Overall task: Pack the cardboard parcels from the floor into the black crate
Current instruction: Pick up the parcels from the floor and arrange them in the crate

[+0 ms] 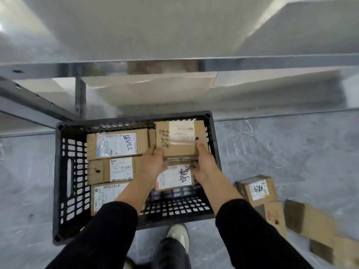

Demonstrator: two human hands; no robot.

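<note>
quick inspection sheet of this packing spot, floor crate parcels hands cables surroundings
surface: grey marbled floor, the black crate stands on it
job's things: five parcels in the crate; three in a left column, the far one with handwritten code; lower right parcel; the held parcel at the far right corner
still to pack: labelled parcel on the floor right of the crate, more cardboard beside it
clutter: nothing seen
grippers: left hand and right hand grip the held parcel's near corners
cables: nothing seen
surroundings: metal shelving beyond the crate, shoe at its near side
</note>
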